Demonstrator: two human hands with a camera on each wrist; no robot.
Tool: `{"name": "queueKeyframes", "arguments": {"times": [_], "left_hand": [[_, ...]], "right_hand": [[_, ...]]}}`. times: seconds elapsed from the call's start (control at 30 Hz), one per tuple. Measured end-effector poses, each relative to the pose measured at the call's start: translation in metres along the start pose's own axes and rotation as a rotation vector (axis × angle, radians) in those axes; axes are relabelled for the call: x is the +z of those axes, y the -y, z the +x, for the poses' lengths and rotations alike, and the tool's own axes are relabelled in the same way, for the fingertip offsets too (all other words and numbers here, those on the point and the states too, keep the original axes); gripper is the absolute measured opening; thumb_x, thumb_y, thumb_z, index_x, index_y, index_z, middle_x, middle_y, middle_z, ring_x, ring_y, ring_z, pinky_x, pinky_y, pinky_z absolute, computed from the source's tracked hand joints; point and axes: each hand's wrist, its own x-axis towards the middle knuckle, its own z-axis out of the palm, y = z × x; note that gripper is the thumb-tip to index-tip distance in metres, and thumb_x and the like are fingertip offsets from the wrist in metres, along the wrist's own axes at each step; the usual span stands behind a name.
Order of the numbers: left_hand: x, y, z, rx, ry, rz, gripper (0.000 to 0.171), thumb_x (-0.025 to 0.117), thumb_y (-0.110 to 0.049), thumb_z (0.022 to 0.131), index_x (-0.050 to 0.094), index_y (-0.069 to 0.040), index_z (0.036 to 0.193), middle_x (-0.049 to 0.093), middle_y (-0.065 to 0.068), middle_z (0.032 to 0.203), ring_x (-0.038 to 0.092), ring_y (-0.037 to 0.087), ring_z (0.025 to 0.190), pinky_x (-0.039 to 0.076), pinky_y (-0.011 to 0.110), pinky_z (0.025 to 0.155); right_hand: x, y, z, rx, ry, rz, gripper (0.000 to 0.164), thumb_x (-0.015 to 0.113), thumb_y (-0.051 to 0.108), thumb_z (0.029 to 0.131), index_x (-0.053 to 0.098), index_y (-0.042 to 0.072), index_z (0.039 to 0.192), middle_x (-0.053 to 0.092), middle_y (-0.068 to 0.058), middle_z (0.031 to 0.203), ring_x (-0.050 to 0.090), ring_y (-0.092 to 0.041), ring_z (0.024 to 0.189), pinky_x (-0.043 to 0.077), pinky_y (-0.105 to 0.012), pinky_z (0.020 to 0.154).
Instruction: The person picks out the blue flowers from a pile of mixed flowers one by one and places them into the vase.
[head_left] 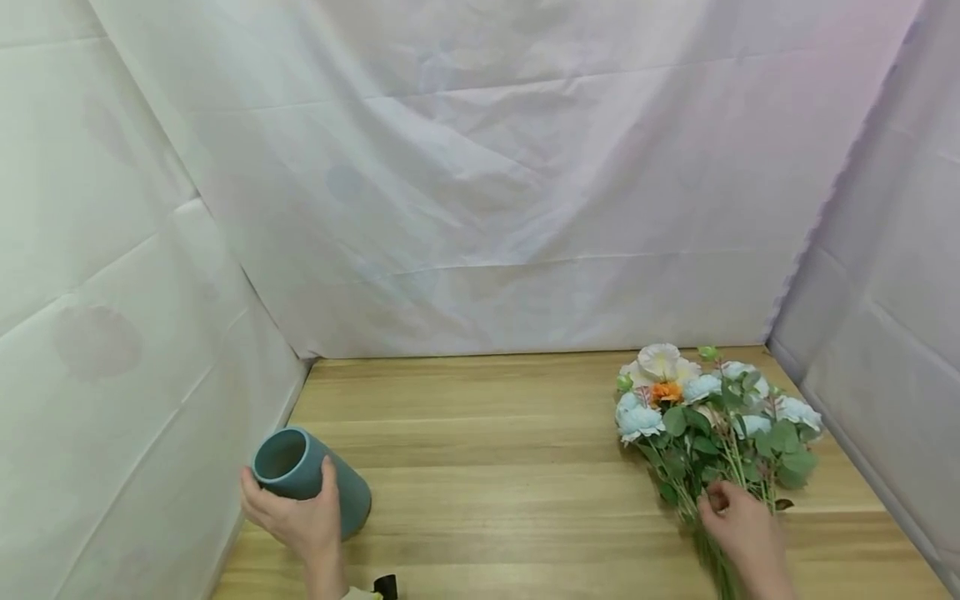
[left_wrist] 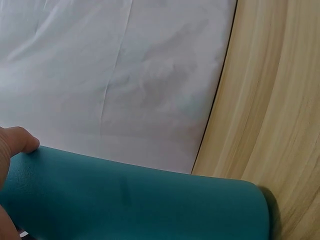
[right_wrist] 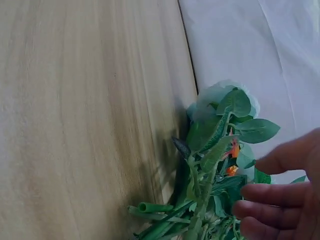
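Note:
At the left of the head view is a teal cylindrical vase (head_left: pixel 351 496), its round mouth facing up. My left hand (head_left: pixel 300 521) grips it near the rim, thumb on one side and fingers on the other. In the left wrist view, the base of the vase (left_wrist: pixel 150 200) meets the table. A bunch of flowers (head_left: pixel 701 442) lies on the right, with pale blue, cream and orange blooms. My right hand (head_left: pixel 742 533) is over its green stems, fingers loosely bent. In the right wrist view, thumb and fingers stand beside the leaves (right_wrist: pixel 257 131), with no stem visible between them.
The wooden table (head_left: pixel 487 500) spans the space between vase and flowers. White cloth (head_left: pixel 510 183) hangs behind it and along both sides. A small black object (head_left: pixel 386 586) shows by the left sleeve.

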Motion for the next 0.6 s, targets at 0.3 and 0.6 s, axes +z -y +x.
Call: {"name": "queueKeyframes", "arguments": {"times": [0.3, 0.6], "left_hand": [[0.000, 0.002, 0.000, -0.047, 0.011, -0.004, 0.090, 0.080, -0.011, 0.066, 0.031, -0.005, 0.142, 0.038, 0.019, 0.137, 0.033, 0.030, 0.124, 0.026, 0.046, 0.104], [-0.002, 0.005, 0.000, -0.136, 0.039, 0.015, 0.091, 0.082, -0.013, 0.064, 0.033, -0.003, 0.140, 0.040, 0.022, 0.134, 0.035, 0.033, 0.121, 0.025, 0.048, 0.103]], "right_hand": [[0.006, 0.002, -0.008, -0.048, 0.134, -0.083, 0.018, 0.067, 0.019, 0.082, 0.067, 0.004, 0.091, 0.053, 0.003, 0.063, 0.044, -0.014, 0.051, 0.035, -0.030, 0.045], [0.008, 0.001, -0.014, -0.018, 0.182, -0.103, 0.008, 0.069, 0.018, 0.080, 0.064, 0.012, 0.077, 0.053, 0.004, 0.062, 0.046, -0.015, 0.052, 0.037, -0.032, 0.045]]}}
